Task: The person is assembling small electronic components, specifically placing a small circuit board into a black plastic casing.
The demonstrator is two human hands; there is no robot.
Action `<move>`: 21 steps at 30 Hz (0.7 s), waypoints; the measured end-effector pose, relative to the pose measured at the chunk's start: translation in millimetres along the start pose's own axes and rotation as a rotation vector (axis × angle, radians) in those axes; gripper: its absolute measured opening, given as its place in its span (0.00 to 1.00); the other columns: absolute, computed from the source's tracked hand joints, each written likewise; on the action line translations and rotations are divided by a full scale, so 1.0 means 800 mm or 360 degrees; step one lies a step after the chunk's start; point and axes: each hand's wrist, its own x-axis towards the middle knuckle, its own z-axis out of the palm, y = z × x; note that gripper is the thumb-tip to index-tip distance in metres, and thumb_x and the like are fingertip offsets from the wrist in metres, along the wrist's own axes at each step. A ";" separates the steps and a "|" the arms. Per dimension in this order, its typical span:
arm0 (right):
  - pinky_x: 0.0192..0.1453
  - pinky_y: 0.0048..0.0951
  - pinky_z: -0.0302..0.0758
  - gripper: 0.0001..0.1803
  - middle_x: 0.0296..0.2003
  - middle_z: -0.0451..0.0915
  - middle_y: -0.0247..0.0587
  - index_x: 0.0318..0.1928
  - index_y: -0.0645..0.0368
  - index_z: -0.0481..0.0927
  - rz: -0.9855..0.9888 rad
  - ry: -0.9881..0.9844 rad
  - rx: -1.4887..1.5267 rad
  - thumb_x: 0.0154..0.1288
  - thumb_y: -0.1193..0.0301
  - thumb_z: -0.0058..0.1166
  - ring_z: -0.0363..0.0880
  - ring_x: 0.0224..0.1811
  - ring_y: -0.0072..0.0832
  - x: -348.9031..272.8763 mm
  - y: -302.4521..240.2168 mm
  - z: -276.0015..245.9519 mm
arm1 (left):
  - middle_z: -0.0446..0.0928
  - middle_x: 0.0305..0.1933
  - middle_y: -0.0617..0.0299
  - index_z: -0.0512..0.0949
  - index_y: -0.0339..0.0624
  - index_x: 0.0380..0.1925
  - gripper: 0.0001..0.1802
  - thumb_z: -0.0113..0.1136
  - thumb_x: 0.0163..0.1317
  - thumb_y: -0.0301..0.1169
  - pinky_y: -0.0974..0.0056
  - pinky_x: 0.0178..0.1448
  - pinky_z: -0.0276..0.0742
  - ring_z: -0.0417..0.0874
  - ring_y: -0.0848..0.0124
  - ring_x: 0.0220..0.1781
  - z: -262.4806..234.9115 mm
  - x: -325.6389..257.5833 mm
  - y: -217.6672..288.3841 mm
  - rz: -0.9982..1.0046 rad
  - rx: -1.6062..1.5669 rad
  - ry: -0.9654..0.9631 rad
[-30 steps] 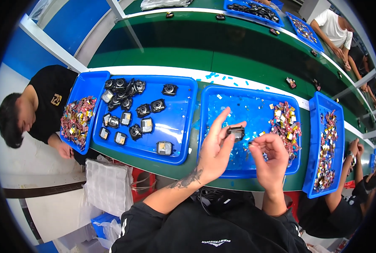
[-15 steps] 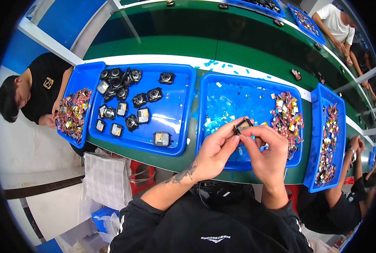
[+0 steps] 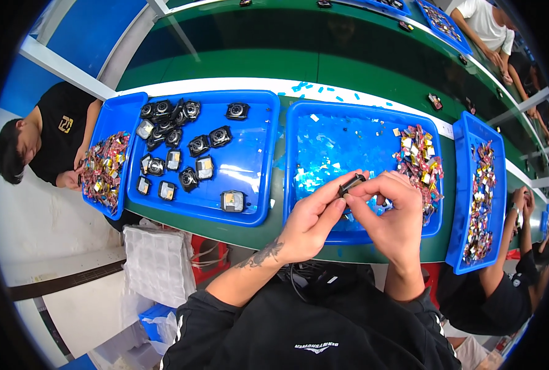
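Both my hands hold one small black watch case (image 3: pixel 352 183) over the front of the blue tray (image 3: pixel 291 154) at the middle right. My left hand (image 3: pixel 314 223) grips its left side between thumb and fingers. From the right, my right hand (image 3: pixel 390 209) pinches it with thumb and forefinger. The case is tilted edge-on, so its inside is hidden. In the blue tray (image 3: pixel 256 154) to the left lie several similar black watch cases (image 3: pixel 199 145), some showing a round back, others a pale open side. Small multicoloured parts (image 3: pixel 419 157) are heaped at the right of the tray under my hands.
Narrower blue trays of small parts stand at far left (image 3: pixel 138 105) and right (image 3: pixel 495 185). A green conveyor belt (image 3: pixel 256 55) carrying a few cases runs behind a white ledge (image 3: pixel 225 86) with blue scraps. Co-workers sit left and right. White plastic trays (image 3: pixel 157 262) are stacked below left.
The watch case has turned in my fingers, from showing its open face to lying edge-on. My right fingers have shifted slightly along it. The whole view has moved a little.
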 end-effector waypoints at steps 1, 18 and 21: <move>0.31 0.29 0.64 0.08 0.21 0.76 0.33 0.26 0.55 0.81 0.0004 0.0003 0.0000 0.46 0.78 0.68 0.69 0.22 0.27 -0.001 -0.001 -0.001 | 0.68 0.67 0.58 0.59 0.34 0.69 0.24 0.41 0.75 0.25 0.69 0.66 0.66 0.70 0.75 0.64 0.001 -0.001 0.001 -0.0018 -0.0058 0.0009; 0.44 0.19 0.79 0.14 0.35 0.80 0.36 0.47 0.65 0.75 0.0633 -0.0095 0.1232 0.61 0.87 0.58 0.79 0.39 0.17 -0.027 0.022 0.006 | 0.72 0.61 0.44 0.59 0.29 0.67 0.25 0.47 0.72 0.25 0.58 0.65 0.72 0.76 0.60 0.62 0.002 0.012 0.017 0.0311 -0.0144 0.0311; 0.41 0.18 0.78 0.15 0.35 0.80 0.36 0.48 0.65 0.72 0.0623 -0.0043 0.1406 0.61 0.87 0.57 0.78 0.37 0.17 -0.027 0.023 0.002 | 0.74 0.57 0.48 0.69 0.35 0.64 0.22 0.50 0.69 0.22 0.61 0.60 0.75 0.79 0.63 0.56 -0.004 0.008 0.019 0.0441 -0.0201 0.0432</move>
